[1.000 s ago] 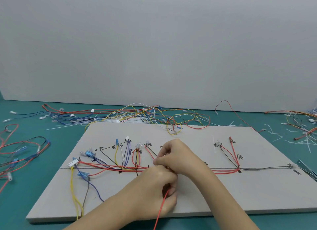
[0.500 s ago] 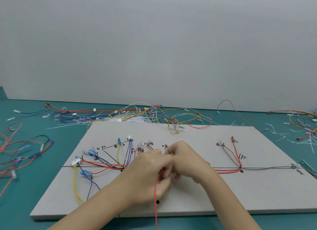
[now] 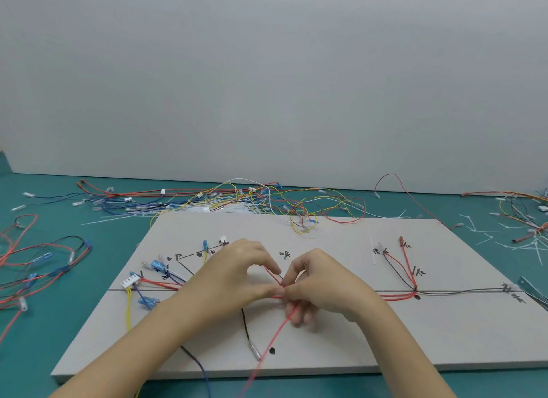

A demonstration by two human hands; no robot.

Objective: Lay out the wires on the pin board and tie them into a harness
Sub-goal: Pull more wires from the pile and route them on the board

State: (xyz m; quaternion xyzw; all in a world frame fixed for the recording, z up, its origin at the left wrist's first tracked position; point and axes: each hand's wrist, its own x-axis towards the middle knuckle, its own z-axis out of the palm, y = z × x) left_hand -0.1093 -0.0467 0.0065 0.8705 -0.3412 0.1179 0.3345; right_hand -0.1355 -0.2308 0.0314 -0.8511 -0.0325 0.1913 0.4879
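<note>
- The right hand's fingers [image 3: 289,292] pinch the red wire [image 3: 278,329] at the trunk line; its lower fingers curl round the strand where it drops toward the near edge.
- The left hand's fingers [image 3: 272,292] meet them there, thumb and forefinger closed on the same bundle [image 3: 394,295] of red wires. Whether a tie sits between the two pinches I cannot tell.
- Half a second ago the two hands were bunched together, left over right, hiding the junction. They have now drawn apart into a fingertip-to-fingertip pinch, and a black lead [image 3: 246,326] with a clear terminal shows on the board below them.
- The loose red wire ran down out of the left fist a second ago; it now comes from under the right hand and slants off the board's near edge.
- My reading: the strand has been passed across and is being seated against the trunk at this branch point. Laying is partly done; tying here looks not yet begun.
- Left hand [image 3: 234,276]: knuckles up, wrist low, forearm coming in from the lower left over the blue and yellow leads.
- Right hand [image 3: 323,285]: back up, wrist arched, forearm from the lower right.
- The board [image 3: 444,338] lies flat on the teal counter [image 3: 44,323]; spare wires [image 3: 267,202] are heaped just beyond its far edge.
</note>
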